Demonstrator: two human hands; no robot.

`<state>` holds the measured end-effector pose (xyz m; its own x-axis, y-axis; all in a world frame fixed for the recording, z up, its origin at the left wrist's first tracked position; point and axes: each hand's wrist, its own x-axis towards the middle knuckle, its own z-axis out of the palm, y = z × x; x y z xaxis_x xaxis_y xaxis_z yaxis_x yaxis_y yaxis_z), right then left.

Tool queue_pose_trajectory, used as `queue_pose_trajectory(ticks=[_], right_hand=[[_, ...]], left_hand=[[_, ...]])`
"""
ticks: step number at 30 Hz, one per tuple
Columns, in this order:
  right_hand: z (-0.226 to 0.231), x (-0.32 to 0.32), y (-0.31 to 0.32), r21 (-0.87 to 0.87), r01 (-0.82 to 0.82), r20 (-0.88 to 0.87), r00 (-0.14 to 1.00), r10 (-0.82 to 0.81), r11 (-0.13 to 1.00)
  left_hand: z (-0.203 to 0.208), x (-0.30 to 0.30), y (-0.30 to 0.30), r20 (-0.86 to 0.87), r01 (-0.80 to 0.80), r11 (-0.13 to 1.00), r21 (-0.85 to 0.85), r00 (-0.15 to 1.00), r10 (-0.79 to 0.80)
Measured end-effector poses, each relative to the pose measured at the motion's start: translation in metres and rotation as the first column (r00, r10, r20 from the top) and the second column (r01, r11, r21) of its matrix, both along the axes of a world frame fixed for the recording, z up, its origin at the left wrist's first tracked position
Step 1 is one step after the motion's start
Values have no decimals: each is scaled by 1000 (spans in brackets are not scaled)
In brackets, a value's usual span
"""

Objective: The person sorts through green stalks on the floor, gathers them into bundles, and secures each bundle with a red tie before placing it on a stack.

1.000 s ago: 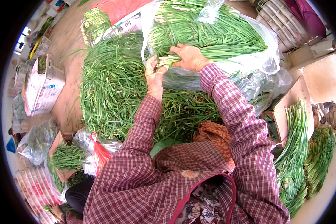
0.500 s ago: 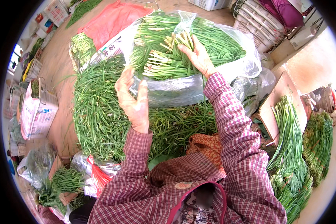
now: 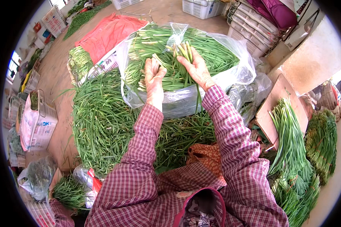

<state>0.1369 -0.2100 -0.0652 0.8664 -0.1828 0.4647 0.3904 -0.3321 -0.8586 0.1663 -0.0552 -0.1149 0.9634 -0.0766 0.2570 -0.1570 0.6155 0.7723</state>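
Garlic chives with pale stem ends lie heaped on clear plastic sheeting in front of me. My right hand is closed around a small bunch of garlic chives, its pale ends pointing away from me and some leaves hanging below the palm. Just to its left, my left hand pinches a few pale chive stems at its fingertips. Nearer me, beneath the plastic, spreads a large pile of loose green chives.
At far left, a red cloth covers part of a crate of chives. Tied chive bundles lie on the right beside a board. Stacked white crates stand at the back right. Another person's sleeve shows at lower left.
My left hand has gone from spread fingers to a pinch on a few stems, moving right toward my right hand. The right hand still holds its bunch. The whole view has shifted slightly.
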Motion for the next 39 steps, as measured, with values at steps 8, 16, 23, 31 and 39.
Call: queue_pose_trajectory(ticks=[8, 16, 23, 31, 39], right_hand=[[9, -1, 12, -485, 24, -68, 996, -65, 874], [-19, 12, 17, -478, 241, 252, 959, -131, 844], [4, -2, 14, -248, 160, 59, 987, -149, 956], [-7, 3, 15, -343, 250, 168, 965, -203, 906], [16, -11, 25, -179, 233, 58, 972, -226, 956]], left_hand=[[-7, 2, -12, 39, 28, 997, 69, 999, -31], [-26, 13, -18, 160, -140, 936, 322, 983, 92], [-27, 13, -21, 180, -48, 944, 327, 984, -13], [-25, 16, -22, -21, 71, 979, 190, 997, -68], [-43, 21, -14, 204, -245, 865, 437, 964, 170]])
